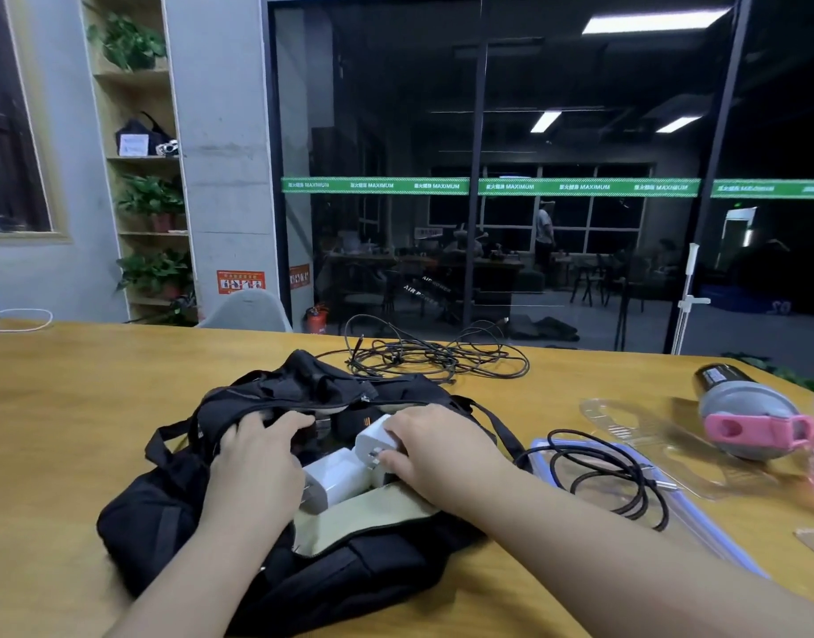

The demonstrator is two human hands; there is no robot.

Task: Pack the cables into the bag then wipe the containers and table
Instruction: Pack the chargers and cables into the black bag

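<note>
Table: a long wooden table (73, 407) spans the frame beneath your arms.
Bag: a black bag (174, 513) lies open in front of you, its pale lining showing.
Left hand: your left hand (253, 458) curls its fingers over the bag's upper edge and grips the fabric.
Chargers: one white plug adapter (333, 476) rests in the bag's mouth; your right hand (435, 448) pinches a second white adapter (372, 437) just above it.
Loose cables: a black cable tangle (441, 356) sits on the table beyond the bag.
Container: a coiled black cable (612, 476) lies on a clear blue-rimmed container lid (699, 522) right of the bag.
Bottle: a grey and pink bottle (745, 412) lies tipped at far right.
</note>
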